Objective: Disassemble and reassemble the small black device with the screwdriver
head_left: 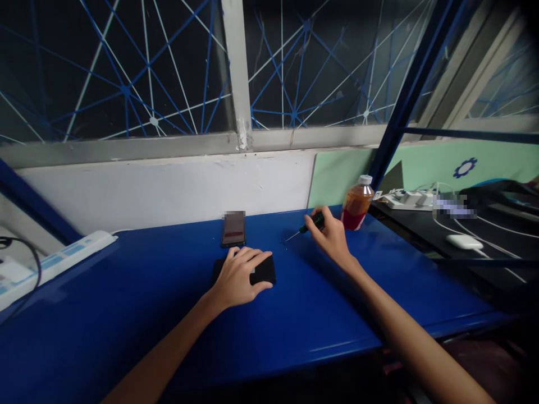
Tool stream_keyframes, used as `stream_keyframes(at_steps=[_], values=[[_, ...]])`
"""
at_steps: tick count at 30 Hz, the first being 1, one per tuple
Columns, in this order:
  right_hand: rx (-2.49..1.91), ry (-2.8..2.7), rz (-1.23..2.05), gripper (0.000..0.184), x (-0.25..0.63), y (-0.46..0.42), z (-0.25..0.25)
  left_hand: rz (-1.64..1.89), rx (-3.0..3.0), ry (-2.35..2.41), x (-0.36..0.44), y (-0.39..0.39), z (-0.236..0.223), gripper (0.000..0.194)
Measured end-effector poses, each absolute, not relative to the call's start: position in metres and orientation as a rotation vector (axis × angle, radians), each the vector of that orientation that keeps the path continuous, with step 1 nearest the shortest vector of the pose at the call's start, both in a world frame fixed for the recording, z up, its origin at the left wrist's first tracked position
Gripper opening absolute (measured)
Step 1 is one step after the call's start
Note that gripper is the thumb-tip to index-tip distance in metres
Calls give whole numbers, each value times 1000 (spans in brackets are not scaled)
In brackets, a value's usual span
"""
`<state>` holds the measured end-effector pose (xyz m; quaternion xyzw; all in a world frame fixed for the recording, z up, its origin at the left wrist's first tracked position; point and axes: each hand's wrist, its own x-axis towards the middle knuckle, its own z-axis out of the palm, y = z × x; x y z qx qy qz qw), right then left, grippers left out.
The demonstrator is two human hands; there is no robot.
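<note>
My left hand (240,278) lies over a flat black rectangular object (264,270) on the blue table. Its fingers reach across the far edge and the thumb presses near the close right corner, so much of the object is covered and its kind cannot be made out. In my right hand (329,233) is a screwdriver (310,223) with a dark green handle, gripped between thumb and fingers. Its thin shaft slants down to the left, the tip near the tabletop beside some tiny specks. Just beyond my left hand, a smartphone (234,229) lies face up.
A drink bottle (357,203) with a white cap stands behind my right hand. White power strips lie at the left (54,264) and on the black desk at right (406,199), near cables and a white charger (464,242). Blue metal posts flank the blue table (147,292).
</note>
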<state>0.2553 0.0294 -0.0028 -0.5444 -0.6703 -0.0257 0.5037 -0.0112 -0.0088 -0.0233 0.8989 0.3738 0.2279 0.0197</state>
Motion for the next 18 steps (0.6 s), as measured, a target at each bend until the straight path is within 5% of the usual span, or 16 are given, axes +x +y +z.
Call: stream_keyframes(at_steps=[8, 18], values=[[-1287, -1564, 57, 21, 253, 26, -1, 744, 2733, 1138, -11, -8, -17, 60], [-906, -1284, 736, 27, 232, 22, 6, 1182, 2463, 1172, -9, 2, -23, 23]])
